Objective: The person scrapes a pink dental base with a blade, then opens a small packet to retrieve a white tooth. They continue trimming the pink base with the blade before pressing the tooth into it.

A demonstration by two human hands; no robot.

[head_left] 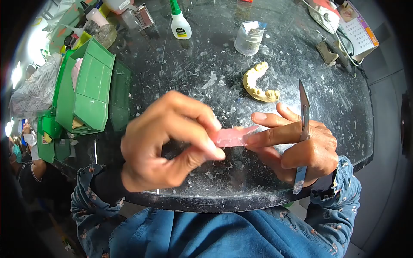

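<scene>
Between my hands is a small, ragged strip of pink wax [232, 136], held above the table. My left hand [165, 144] pinches its left end between thumb and fingertips, slightly blurred. The fingers of my right hand [297, 146] grip the strip's other end. A knife [304, 107] is also tucked between the right fingers, its pointed blade upward and its handle end down by the wrist. Beyond the right hand, a yellowish dental cast [257, 86] of a tooth arch lies on the dark table.
Green plastic bins [92, 90] stand at the left. At the back are a white glue bottle with green cap [180, 26] and a clear jar [249, 39]. A desk calendar [358, 32], a red-and-white device [323, 16] and a cable occupy the back right. The dark table [206, 86] has a curved front edge.
</scene>
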